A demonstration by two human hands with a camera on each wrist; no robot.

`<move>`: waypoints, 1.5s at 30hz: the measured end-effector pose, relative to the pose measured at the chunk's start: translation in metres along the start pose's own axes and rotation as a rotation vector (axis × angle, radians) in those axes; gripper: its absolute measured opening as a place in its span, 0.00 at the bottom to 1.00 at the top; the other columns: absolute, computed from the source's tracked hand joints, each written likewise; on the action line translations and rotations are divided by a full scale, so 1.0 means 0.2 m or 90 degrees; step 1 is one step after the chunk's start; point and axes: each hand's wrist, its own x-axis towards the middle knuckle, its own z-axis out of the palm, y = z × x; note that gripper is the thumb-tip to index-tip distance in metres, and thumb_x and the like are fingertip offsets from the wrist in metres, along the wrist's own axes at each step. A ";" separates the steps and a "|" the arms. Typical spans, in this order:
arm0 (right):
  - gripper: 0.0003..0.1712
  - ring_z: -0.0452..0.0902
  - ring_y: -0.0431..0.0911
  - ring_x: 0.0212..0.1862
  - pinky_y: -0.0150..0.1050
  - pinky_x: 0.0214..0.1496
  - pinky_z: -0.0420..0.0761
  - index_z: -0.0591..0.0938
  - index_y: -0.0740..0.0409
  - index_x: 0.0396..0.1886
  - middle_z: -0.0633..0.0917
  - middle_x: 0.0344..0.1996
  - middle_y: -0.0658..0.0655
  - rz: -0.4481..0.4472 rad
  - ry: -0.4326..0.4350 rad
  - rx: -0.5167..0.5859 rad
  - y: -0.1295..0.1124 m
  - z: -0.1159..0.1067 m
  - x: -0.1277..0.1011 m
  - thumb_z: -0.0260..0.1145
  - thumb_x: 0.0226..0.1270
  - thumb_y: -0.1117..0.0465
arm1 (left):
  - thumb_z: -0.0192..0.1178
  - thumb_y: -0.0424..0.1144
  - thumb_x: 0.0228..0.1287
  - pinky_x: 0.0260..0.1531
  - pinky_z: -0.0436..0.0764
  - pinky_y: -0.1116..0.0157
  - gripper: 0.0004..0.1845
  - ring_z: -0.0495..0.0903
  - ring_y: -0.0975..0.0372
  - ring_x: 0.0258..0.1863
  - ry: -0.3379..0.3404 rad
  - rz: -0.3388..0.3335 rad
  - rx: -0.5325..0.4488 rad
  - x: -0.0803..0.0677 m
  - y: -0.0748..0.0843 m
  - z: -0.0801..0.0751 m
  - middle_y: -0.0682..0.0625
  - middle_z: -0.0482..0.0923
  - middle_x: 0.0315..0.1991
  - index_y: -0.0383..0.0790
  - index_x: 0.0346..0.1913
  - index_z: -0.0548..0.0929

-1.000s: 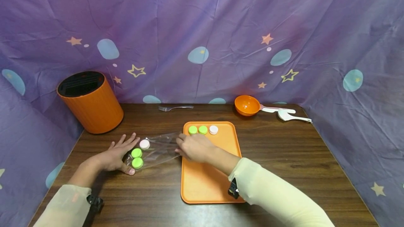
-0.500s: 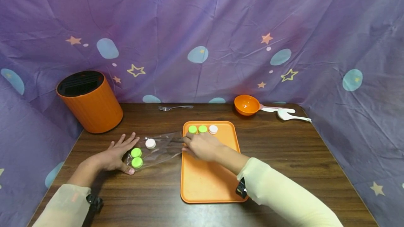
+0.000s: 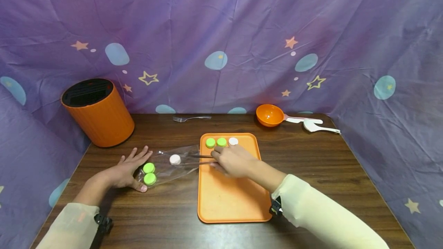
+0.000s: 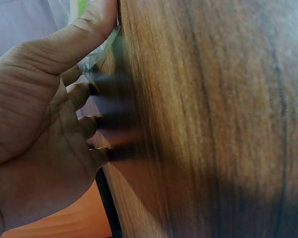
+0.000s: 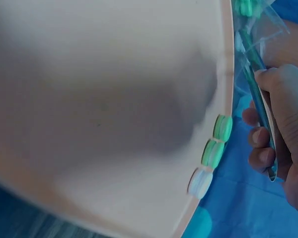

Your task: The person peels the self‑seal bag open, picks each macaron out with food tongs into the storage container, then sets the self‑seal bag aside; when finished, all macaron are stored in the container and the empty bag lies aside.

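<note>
My right hand grips a pair of metal tongs above the orange tray. The tongs' arms reach left into a clear plastic bag on the table. At their tips, inside the bag, is a white macaron; whether both tips touch it is too small to tell. Two green macarons lie deeper in the bag, beside my left hand. That hand is spread, fingers and thumb resting about the bag's closed end. Along the tray's far edge sit two green macarons and a white macaron.
An orange knife block stands at the back left. A fork lies along the far edge. At the back right are an orange bowl, a pink-and-white handled utensil and a white spoon.
My right hand has drawn the tongs to the right, and the white macaron has slid along inside the bag, away from the green ones. My left hand has stayed in place.
</note>
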 end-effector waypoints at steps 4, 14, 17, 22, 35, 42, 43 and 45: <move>0.15 0.77 0.40 0.26 0.37 0.22 0.78 0.83 0.51 0.37 0.83 0.30 0.48 -0.002 0.004 0.005 0.02 -0.01 -0.04 0.69 0.82 0.47 | 0.84 0.61 0.47 0.77 0.26 0.19 0.75 0.23 0.28 0.87 -0.002 -0.006 -0.007 -0.01 0.03 -0.01 0.35 0.29 0.92 0.42 0.92 0.49; 0.15 0.74 0.39 0.25 0.37 0.21 0.78 0.83 0.51 0.35 0.80 0.29 0.48 0.015 0.013 0.008 0.07 -0.05 -0.13 0.72 0.79 0.48 | 0.85 0.56 0.48 0.75 0.24 0.18 0.74 0.22 0.26 0.86 -0.001 0.009 -0.024 -0.03 0.06 -0.01 0.32 0.28 0.91 0.39 0.91 0.49; 0.15 0.74 0.40 0.23 0.38 0.20 0.76 0.82 0.51 0.35 0.80 0.29 0.49 0.020 0.022 -0.002 0.09 -0.06 -0.16 0.72 0.78 0.48 | 0.84 0.57 0.48 0.75 0.24 0.19 0.74 0.22 0.27 0.86 0.000 0.011 -0.018 -0.03 0.05 -0.01 0.33 0.28 0.91 0.41 0.91 0.49; 0.15 0.72 0.40 0.21 0.39 0.19 0.75 0.84 0.52 0.37 0.81 0.31 0.49 0.024 0.031 -0.004 0.11 -0.07 -0.21 0.72 0.79 0.47 | 0.84 0.61 0.48 0.78 0.25 0.21 0.74 0.22 0.30 0.88 0.004 0.000 -0.002 -0.02 0.02 0.00 0.36 0.28 0.92 0.44 0.92 0.49; 0.13 0.70 0.40 0.18 0.38 0.17 0.73 0.85 0.55 0.39 0.78 0.28 0.48 0.045 0.061 0.011 0.17 -0.08 -0.38 0.75 0.75 0.50 | 0.85 0.50 0.51 0.77 0.28 0.19 0.71 0.25 0.24 0.86 -0.002 -0.015 0.012 -0.06 0.14 -0.03 0.28 0.31 0.90 0.34 0.90 0.50; 0.14 0.71 0.40 0.18 0.39 0.18 0.75 0.85 0.56 0.41 0.79 0.29 0.48 0.069 0.067 0.021 0.20 -0.07 -0.46 0.76 0.74 0.51 | 0.84 0.62 0.46 0.75 0.24 0.19 0.75 0.22 0.27 0.86 0.001 0.013 -0.013 -0.02 0.02 0.00 0.33 0.29 0.91 0.41 0.91 0.50; 0.14 0.71 0.40 0.18 0.40 0.18 0.76 0.86 0.56 0.42 0.80 0.29 0.48 0.072 0.069 0.023 0.21 -0.08 -0.47 0.76 0.74 0.51 | 0.84 0.59 0.47 0.75 0.24 0.19 0.74 0.22 0.26 0.86 -0.002 0.011 -0.016 -0.03 0.05 -0.01 0.32 0.29 0.91 0.39 0.91 0.50; 0.13 0.72 0.40 0.19 0.40 0.18 0.76 0.86 0.56 0.42 0.80 0.29 0.48 0.080 0.070 0.026 0.22 -0.08 -0.49 0.77 0.74 0.51 | 0.85 0.56 0.48 0.75 0.24 0.18 0.73 0.23 0.25 0.86 -0.004 0.006 -0.018 -0.05 0.10 -0.02 0.30 0.29 0.90 0.36 0.90 0.50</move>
